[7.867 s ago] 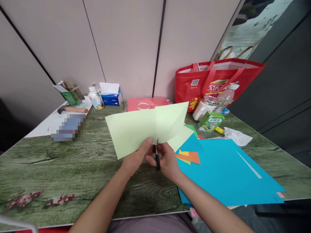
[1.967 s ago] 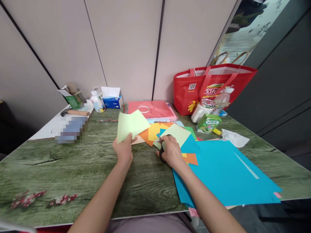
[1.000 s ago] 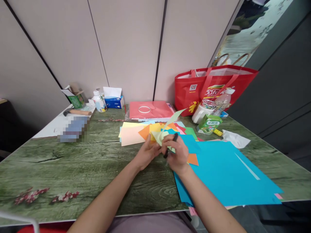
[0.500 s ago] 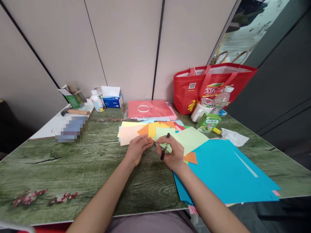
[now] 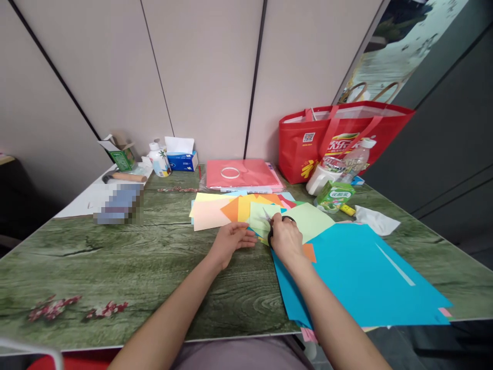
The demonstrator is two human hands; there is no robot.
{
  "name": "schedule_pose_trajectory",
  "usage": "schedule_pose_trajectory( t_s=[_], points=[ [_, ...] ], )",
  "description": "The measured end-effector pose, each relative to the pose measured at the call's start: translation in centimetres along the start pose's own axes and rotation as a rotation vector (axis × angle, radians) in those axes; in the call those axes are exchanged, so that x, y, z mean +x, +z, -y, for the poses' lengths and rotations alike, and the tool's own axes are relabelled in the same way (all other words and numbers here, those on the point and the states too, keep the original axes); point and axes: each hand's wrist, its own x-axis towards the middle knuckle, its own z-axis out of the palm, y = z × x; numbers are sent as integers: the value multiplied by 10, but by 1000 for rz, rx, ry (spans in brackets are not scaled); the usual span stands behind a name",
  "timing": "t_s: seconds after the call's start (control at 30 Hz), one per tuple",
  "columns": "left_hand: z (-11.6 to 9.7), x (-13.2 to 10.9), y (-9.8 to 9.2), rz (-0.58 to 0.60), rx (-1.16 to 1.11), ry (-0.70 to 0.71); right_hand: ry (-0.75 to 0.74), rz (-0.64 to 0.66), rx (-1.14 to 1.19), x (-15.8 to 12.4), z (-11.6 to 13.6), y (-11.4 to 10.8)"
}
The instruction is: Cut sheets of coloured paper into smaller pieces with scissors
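My right hand point(image 5: 285, 237) grips a pair of scissors point(image 5: 268, 216) by their black handles, the blades pointing up and left over a small pale green sheet point(image 5: 259, 213). To its left, my left hand point(image 5: 231, 242) rests low over the near edge of the papers, thumb and fingers apart, with nothing visible between them. Around both hands lie a peach sheet point(image 5: 208, 215), a yellow-orange piece point(image 5: 243, 208), an orange scrap point(image 5: 309, 253) and a larger light green sheet point(image 5: 314, 221). Under my right forearm spreads a big blue sheet point(image 5: 358, 277).
At the back lies a red paper pack point(image 5: 246, 174) with a white ring point(image 5: 230, 173) on it. A red bag point(image 5: 296, 149), a green carton point(image 5: 336, 196) and a crumpled tissue point(image 5: 375, 220) stand or lie right. On the left are a hammer point(image 5: 125, 177), a bottle point(image 5: 159, 160) and a tissue box point(image 5: 181, 161).
My hands have parted from where their fingertips met. The scissors have swung in my right hand, so the blades now point forward and left. My left fingers have loosened.
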Motion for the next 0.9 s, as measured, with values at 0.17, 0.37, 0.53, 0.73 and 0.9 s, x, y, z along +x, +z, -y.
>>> schedule_pose_trajectory(
  t_s=[0.17, 0.37, 0.53, 0.73, 0.9],
  points=[
    [3, -1, 5, 36, -36, -10, 16, -42, -22, 0, -2, -4],
    [-16, -3, -1, 260, -288, -164, -512, -213, 235, -8, 4, -15],
    [-31, -5, -7, 111, -212, 2, -947, -250, 573, -15, 14, -12],
    [-35, -5, -3, 3, -315, 308, -362, -439, 1210, -14, 18, -4],
    [-35, -10, 6, 2, -339, 331, -159, -13, 1709, -10, 23, -9]
  ],
)
